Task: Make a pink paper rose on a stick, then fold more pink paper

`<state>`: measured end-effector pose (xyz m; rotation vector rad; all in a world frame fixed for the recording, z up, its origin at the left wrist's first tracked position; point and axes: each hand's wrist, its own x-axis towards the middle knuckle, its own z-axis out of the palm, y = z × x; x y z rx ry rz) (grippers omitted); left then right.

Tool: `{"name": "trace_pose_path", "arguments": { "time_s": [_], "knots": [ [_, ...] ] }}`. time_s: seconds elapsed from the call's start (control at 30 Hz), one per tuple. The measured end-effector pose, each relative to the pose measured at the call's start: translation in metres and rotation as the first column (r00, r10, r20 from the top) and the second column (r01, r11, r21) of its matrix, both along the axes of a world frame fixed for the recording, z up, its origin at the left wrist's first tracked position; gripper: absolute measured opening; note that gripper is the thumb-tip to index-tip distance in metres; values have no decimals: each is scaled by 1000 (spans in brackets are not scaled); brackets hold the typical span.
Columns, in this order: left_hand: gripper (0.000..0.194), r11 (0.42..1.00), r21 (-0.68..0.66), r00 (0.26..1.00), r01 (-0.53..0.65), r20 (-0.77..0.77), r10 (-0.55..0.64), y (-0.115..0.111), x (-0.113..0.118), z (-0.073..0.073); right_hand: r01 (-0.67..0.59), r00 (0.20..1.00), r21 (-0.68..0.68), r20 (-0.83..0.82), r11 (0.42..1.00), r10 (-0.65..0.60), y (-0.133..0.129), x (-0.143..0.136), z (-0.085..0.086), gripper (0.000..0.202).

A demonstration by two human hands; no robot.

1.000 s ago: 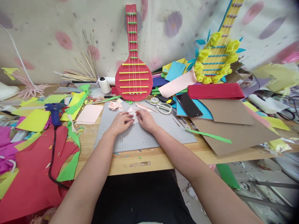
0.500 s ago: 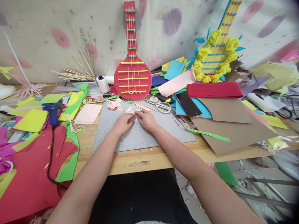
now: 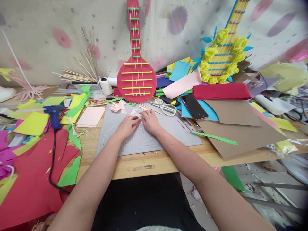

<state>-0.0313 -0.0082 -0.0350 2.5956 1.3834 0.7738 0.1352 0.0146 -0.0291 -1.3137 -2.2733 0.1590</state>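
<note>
My left hand [image 3: 127, 126] and my right hand [image 3: 150, 122] meet over the grey cutting mat [image 3: 178, 134]. Between them lies a small folded piece of pale pink paper [image 3: 134, 112], its pointed top showing above the fingers. Both hands have curled fingers pressed on this paper; its lower part is mostly hidden. Just beyond, on the mat, sit a crumpled pale pink paper piece [image 3: 115, 107] and a pair of scissors [image 3: 169, 110] with pale handles. Left of the mat rests a stack of pale pink paper squares [image 3: 90, 116].
A red paper lute [image 3: 136, 77] stands behind the mat; a yellow one [image 3: 221, 57] with paper flowers leans at right. A blue glue gun [image 3: 55, 117] lies among scraps at left. A phone [image 3: 194, 106] and brown cardboard [image 3: 240, 138] lie at right.
My right hand has shifted slightly, its fingers now reaching a little further over the folded paper. My left hand stays nearly in place. The camera view has moved slightly.
</note>
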Motion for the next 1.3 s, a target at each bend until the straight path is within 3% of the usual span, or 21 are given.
{"name": "trace_pose_path", "arguments": {
  "time_s": [0.2,0.9,1.3],
  "knots": [
    [27,1000,17,1000,0,-8,0,1,-1,-4,174,985,-50,6,984,-174,2,-4,-2,37],
    [28,999,23,1000,22,10,-22,4,-2,-8,215,977,-102,39,971,-212,5,-6,-3,34],
    [27,999,42,999,19,-33,-18,1,1,1,213,977,-107,46,971,-210,2,-6,-1,32]
  ]
}}
